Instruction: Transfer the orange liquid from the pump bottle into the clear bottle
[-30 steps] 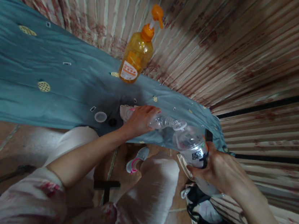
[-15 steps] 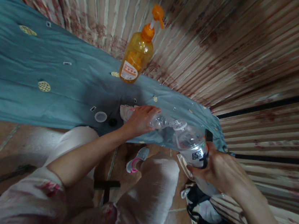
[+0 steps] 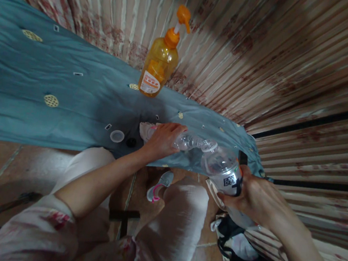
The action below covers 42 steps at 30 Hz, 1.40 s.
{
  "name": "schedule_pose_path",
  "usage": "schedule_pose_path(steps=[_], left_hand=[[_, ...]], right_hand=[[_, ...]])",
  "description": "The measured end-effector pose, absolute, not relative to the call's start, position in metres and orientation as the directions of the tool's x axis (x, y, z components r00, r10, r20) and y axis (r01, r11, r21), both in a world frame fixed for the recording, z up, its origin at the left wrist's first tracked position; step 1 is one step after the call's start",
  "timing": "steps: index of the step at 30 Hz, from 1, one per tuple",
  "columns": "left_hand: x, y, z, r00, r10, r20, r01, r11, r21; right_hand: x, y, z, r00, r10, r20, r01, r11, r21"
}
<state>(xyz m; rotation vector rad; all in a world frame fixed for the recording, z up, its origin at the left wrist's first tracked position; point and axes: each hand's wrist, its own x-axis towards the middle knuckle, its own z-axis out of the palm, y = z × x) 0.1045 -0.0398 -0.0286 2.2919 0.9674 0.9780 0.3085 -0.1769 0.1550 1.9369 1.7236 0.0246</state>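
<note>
1. The left hand (image 3: 164,141) was closed around a small clear bottle (image 3: 188,142), its neck pointing toward the right hand (image 3: 247,190).
2. The right hand gripped a large clear bottle (image 3: 218,165) by its labelled body; this bottle was tilted.
3. Both bottles were near the front edge of the blue cloth (image 3: 80,93), mouths together; actual contact could not be confirmed.
4. A pale round lid (image 3: 117,136) and a black cap (image 3: 131,143) lay side by side, left of the small bottle.
5. An orange pump bottle (image 3: 159,67) stood farther back, before a pleated curtain (image 3: 234,49).
</note>
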Motion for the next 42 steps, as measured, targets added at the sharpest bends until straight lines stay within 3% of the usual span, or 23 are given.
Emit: schedule_pose_path(steps=[10, 42], left_hand=[[0.1049, -0.04, -0.0276, 0.49, 0.753, 0.44, 0.425, -0.647, 0.633], [0.1045, -0.0397, -0.0277, 0.497, 0.752, 0.433, 0.425, -0.646, 0.634]], right_hand=[[0.3115, -0.1781, 0.153, 0.161, 0.936, -0.312, 0.931, -0.039, 0.363], [0.308, -0.1745, 0.1556, 0.23, 0.895, -0.383, 0.912, -0.06, 0.407]])
